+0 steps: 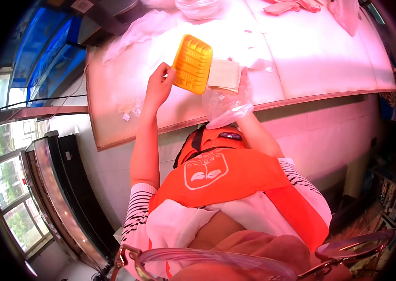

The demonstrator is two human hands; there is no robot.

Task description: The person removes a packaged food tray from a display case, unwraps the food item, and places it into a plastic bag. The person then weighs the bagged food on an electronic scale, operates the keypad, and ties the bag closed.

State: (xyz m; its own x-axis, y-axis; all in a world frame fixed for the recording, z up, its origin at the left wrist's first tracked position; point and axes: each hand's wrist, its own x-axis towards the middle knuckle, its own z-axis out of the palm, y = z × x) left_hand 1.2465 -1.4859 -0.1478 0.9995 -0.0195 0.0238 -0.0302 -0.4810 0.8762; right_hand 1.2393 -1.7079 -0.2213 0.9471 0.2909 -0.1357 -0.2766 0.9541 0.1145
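My left hand point(162, 79) pinches the left edge of a yellow ribbed plastic tray point(193, 63), thumb and fingers closed on its rim. The tray is tilted above the white table, its ribbed inside showing and nothing in it. To the right, a clear plastic bag point(221, 105) covers my right hand point(241, 108), which grips it near the table's front edge; the fingers are blurred behind the film. A flat square stack of pale sheets point(224, 75) sits at the bag's far side, partly overlapped by the plastic. Whether my right hand also holds the stack is unclear.
The white table point(315, 70) carries crumpled clear plastic point(142, 33) at the back left and a bagged bundle point(198, 7) at the back. Pink gloves point(291, 6) lie at the far right. A plastic scrap point(127, 116) rests near the left front edge.
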